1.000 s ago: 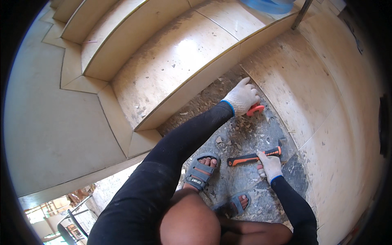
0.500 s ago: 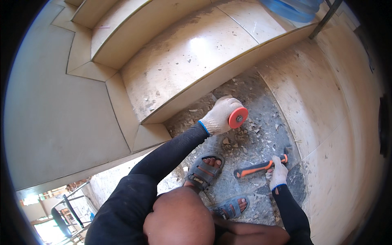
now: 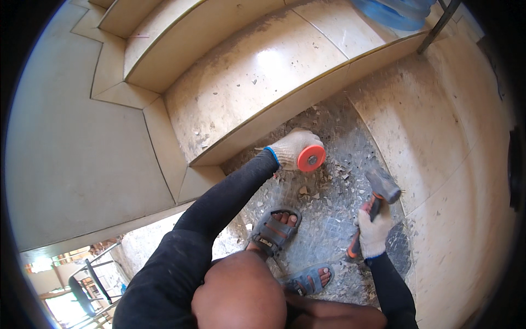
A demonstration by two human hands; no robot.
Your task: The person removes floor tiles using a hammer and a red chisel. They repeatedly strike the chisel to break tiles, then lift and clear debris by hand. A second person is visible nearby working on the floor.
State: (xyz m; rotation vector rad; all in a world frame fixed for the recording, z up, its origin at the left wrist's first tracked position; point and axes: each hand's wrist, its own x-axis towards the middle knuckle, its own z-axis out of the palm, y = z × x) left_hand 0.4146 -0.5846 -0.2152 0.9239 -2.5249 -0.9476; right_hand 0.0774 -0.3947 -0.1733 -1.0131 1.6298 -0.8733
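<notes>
My left hand [image 3: 290, 149], in a white knit glove with a blue cuff edge, is closed round a chisel with a round red hand guard [image 3: 304, 164]. The chisel's metal striking end [image 3: 312, 159] faces up at me, while its shaft and blade are hidden under the guard and my hand. At the right, my gloved right hand [image 3: 375, 233] grips a club hammer [image 3: 386, 186] by its black and orange handle. The hammer's grey head is raised beyond that hand, apart from the chisel. Broken tile chips [image 3: 342, 172] lie on the rough grey floor between my hands.
Tiled steps [image 3: 241, 82] rise ahead and to the left. Beige floor tiles [image 3: 438, 148] border the rough patch on the right. A clear blue plastic container [image 3: 392, 13] stands on the step beside a metal post [image 3: 438, 27]. My sandalled feet [image 3: 278, 227] are on the debris.
My right hand has turned the hammer from lying sideways to pointing its head away and up. My left hand and the chisel have shifted slightly left.
</notes>
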